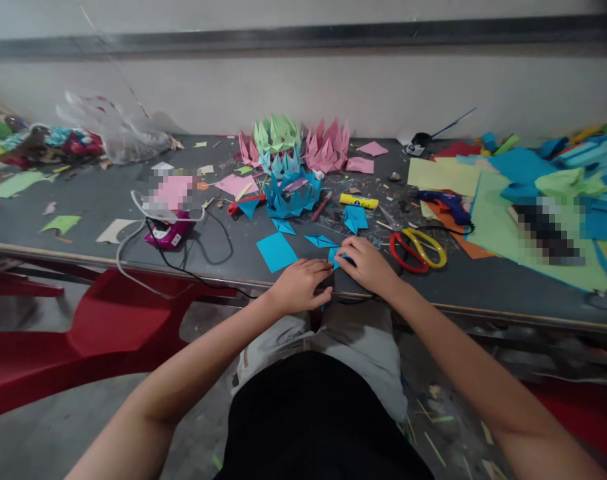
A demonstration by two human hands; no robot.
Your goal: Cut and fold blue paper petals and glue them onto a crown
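Red chair [128, 310] at left, clear plastic bag [133, 139] near pale wall [223, 90], purple box [172, 235]

Left hand [303, 285] and right hand [365, 263] nearly meet, fingers bent.

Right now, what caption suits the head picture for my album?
Left hand and right hand at a blue paper piece, a green paper crown beyond.

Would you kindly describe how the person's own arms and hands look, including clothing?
The left hand and right hand are ungloved; both forearms are bare, with no sleeve or watch visible. A black fabric top and pale grey trousers are worn.
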